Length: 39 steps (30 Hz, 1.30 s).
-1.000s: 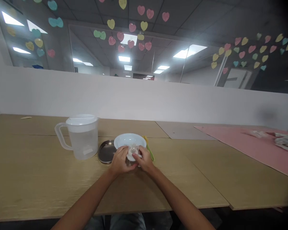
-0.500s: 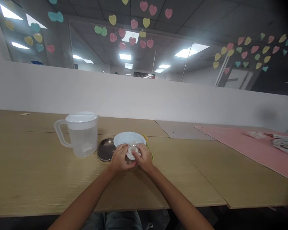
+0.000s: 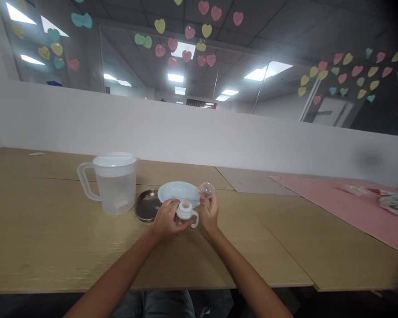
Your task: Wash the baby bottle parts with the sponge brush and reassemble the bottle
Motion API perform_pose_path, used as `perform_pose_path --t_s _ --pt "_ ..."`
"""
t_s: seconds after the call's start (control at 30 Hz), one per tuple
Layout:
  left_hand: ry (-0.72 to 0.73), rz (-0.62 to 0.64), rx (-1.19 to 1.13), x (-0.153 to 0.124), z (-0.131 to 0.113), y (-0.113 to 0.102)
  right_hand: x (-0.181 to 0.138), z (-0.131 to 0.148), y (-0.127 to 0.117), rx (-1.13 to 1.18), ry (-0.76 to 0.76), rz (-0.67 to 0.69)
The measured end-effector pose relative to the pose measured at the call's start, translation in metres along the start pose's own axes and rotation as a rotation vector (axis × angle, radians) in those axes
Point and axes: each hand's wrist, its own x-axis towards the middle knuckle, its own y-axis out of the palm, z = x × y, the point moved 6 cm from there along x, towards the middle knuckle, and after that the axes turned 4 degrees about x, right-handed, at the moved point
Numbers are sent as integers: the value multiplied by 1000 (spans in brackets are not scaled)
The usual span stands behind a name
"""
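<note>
My left hand [image 3: 166, 219] is wrapped round a small baby bottle [image 3: 185, 213] with a white collar, teat and side handle, standing on the wooden table [image 3: 53, 238]. My right hand [image 3: 210, 211] pinches a clear dome-shaped cap [image 3: 207, 190], held just above and to the right of the bottle. A white plate [image 3: 176, 192] lies right behind both hands.
A translucent lidded pitcher [image 3: 114, 183] with water stands to the left, with a round metal lid or dish [image 3: 146, 206] between it and the plate. A pink mat [image 3: 348, 205] with a crumpled cloth [image 3: 394, 201] lies at the right. A white partition wall [image 3: 199, 132] runs along the table's far edge.
The clear cap sat on the bottle under both hands; now my right hand has lifted it off, up and to the right. The teat is uncovered.
</note>
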Motion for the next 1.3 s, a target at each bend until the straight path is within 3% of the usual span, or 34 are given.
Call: perform_pose_path --t_s 0.07,0.13,0.33,0.7,1.3 --pt "0 17 -3 0 0 1 6 -9 -7 -30 78 -113" --pt "-4 33 -3 1 1 2 12 -20 -11 -61 125 -133" --pt "-10 58 -3 2 -1 2 16 -44 0 -115 152 85" --pt "-10 61 -3 2 -1 3 8 -30 13 -160 -10 278" --pt "-13 69 -27 2 -1 3 6 -24 15 -380 -31 469"
